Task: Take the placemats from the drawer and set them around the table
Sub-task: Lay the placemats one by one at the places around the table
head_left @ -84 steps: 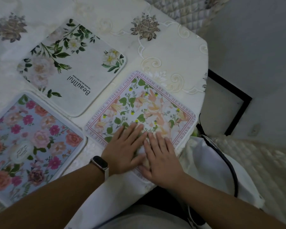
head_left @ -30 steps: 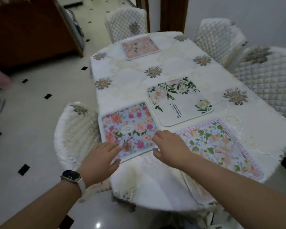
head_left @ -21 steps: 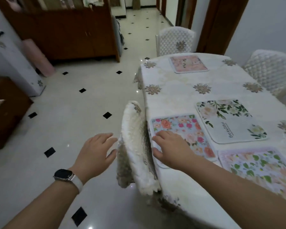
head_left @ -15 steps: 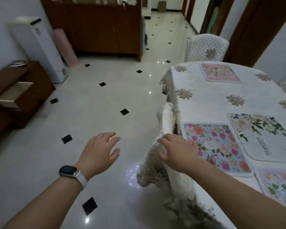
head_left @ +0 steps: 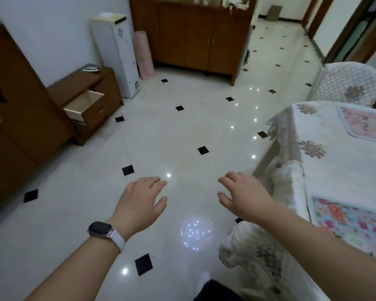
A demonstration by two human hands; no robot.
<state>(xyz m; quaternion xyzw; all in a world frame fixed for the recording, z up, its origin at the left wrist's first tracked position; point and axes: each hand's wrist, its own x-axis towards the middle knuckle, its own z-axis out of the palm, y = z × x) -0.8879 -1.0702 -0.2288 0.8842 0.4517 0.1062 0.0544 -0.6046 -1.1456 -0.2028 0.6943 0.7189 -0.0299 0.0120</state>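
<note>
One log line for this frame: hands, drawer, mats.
left hand: open, empty | right hand: open, empty | drawer: pulled open | pink placemat: on table, far | blue floral placemat: on table, near

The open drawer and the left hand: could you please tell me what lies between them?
In the head view, only glossy floor with black diamond tiles lies between the drawer and the left hand.
</note>
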